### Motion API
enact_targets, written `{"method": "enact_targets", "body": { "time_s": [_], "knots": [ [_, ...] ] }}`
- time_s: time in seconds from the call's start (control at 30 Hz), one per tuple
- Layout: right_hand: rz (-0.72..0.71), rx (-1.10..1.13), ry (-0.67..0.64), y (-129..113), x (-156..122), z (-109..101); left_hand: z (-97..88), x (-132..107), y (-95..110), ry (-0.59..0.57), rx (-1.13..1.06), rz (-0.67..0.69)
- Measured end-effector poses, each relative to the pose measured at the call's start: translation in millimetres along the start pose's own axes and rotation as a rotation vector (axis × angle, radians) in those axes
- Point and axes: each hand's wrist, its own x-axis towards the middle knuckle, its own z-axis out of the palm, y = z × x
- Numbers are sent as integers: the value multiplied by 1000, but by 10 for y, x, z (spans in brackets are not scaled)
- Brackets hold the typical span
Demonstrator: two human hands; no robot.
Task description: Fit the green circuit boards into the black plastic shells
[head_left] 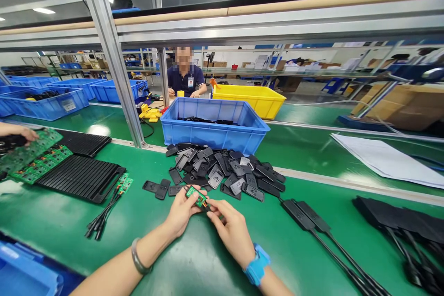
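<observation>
Labels in Plain Sight, Not a Word Legible

From where I stand, I can't make out a single word or number. The badge [190,82] on the dark shirt [177,78] of the person opposite is too small to read. Over to the left, a white label [68,104] sits on a blue bin [38,109], its print a blur. The white sheets [391,159] lying at the right give me nothing legible either.

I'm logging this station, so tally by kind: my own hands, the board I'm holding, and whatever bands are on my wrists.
Hands: 2
Green board: 1
Grey bracelet: 1
Blue wristband: 1
Total: 5
</observation>
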Motion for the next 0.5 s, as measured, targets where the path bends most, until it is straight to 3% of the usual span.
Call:
{"method": "enact_targets", "body": {
  "time_s": [0.1, 0.23, 0.3, 0.4, 0.5],
  "knots": [
    [173, 127, -23, 47, 2, 50, 13, -13, -20, 37, 65, 40],
    [350, 221, -227, 74, 14, 86, 8, -36, -8, 16, 168, 115],
    [323, 192, -234, 52, 19, 89, 9, -43, 2, 7, 226, 162],
    [238, 128, -125, 15, 27, 92, 14, -51, 11, -2, 309, 238],
    [238, 155, -104, 24, 35, 106, 15, -58, 9, -13, 295, 223]
  ]
}}
